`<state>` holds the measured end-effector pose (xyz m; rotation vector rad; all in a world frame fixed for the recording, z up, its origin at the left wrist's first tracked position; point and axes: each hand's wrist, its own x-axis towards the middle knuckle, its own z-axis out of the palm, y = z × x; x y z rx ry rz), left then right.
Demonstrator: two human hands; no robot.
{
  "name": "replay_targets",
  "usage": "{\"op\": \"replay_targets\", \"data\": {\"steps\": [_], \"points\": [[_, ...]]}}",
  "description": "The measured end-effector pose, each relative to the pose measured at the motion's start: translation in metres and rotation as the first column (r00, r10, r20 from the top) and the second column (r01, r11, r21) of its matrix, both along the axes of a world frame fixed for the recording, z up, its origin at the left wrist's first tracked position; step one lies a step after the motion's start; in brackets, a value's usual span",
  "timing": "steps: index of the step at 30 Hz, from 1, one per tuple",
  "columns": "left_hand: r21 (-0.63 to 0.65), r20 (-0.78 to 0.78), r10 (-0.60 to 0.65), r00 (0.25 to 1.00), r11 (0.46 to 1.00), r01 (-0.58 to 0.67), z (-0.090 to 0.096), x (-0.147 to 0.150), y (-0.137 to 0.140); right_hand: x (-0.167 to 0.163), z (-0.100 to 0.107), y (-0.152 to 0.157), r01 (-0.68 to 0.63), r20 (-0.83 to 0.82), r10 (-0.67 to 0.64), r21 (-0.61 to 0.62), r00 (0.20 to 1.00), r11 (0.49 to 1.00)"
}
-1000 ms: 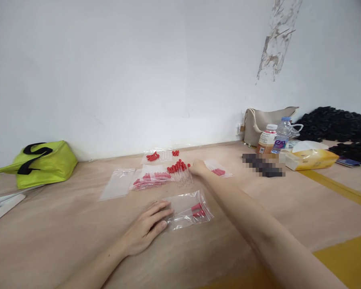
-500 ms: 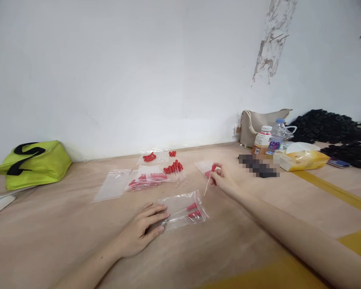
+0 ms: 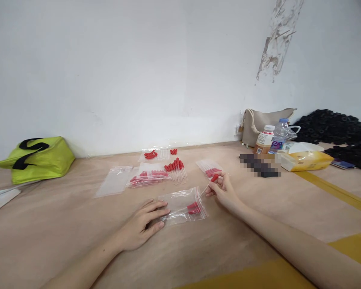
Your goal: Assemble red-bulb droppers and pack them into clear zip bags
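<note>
My left hand (image 3: 144,224) lies flat with fingers apart, its fingertips on the closed end of a clear zip bag (image 3: 176,197). Inside that bag are red-bulbed droppers (image 3: 193,208), bulbs toward the bag's mouth. My right hand (image 3: 224,190) pinches another dropper (image 3: 214,178) just below its red bulb, its thin tip pointing down-left at the bag's opening. Whether the tip is inside, I cannot tell. Behind the right hand lies a filled bag of droppers (image 3: 209,168). Farther back sit a row of loose droppers (image 3: 177,168) and a pile of bagged ones (image 3: 147,179).
A flat zip bag (image 3: 113,181) lies to the left. Red bulbs (image 3: 151,154) rest near the wall. A yellow-green bag (image 3: 45,158) stands far left. At right are bottles (image 3: 264,139), a tissue pack (image 3: 307,157) and heaped black parts (image 3: 331,126).
My right hand has lowered and turned the dropper, bringing its tip to the bag's mouth. The bulbs in the bag now sit closer together. My left hand stays on the bag.
</note>
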<state>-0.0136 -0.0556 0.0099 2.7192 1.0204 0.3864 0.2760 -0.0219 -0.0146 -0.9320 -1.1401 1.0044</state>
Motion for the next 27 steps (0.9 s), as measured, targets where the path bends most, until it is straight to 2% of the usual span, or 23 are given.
{"op": "replay_targets", "data": {"steps": [6, 8, 11, 14, 20, 24, 27], "points": [[0.013, -0.007, -0.005, 1.0, 1.0, 0.005, -0.001, 0.0, 0.0, 0.004, -0.001, -0.003, -0.006, -0.035, 0.004, -0.057, 0.999, 0.998], [0.008, 0.004, 0.005, 1.0, 1.0, -0.005, 0.0, 0.0, -0.001, 0.006, -0.003, -0.002, -0.046, -0.026, 0.044, -0.084, 0.999, 0.995], [0.004, 0.011, 0.026, 1.0, 1.0, -0.026, 0.001, 0.001, -0.002, 0.009, -0.004, -0.003, -0.141, 0.137, 0.154, -0.101, 0.979, 0.985], [-0.001, -0.005, 0.044, 0.999, 0.999, -0.044, 0.001, 0.001, -0.003, 0.01, -0.004, -0.004, -0.199, 0.375, 0.204, -0.055, 0.904, 0.979], [0.012, 0.009, 0.033, 0.999, 0.999, -0.033, 0.001, 0.002, -0.003, -0.004, -0.004, -0.001, -0.151, 0.655, 0.071, 0.066, 0.752, 0.986], [0.025, 0.015, 0.02, 1.0, 0.999, -0.02, 0.001, 0.002, -0.003, -0.007, -0.001, 0.002, -0.311, 0.755, 0.181, 0.031, 0.63, 0.95], [0.024, 0.01, 0.02, 1.0, 0.999, -0.021, 0.0, 0.002, -0.003, -0.002, 0.001, 0.005, -0.405, 0.764, 0.266, -0.006, 0.588, 0.914]]}}
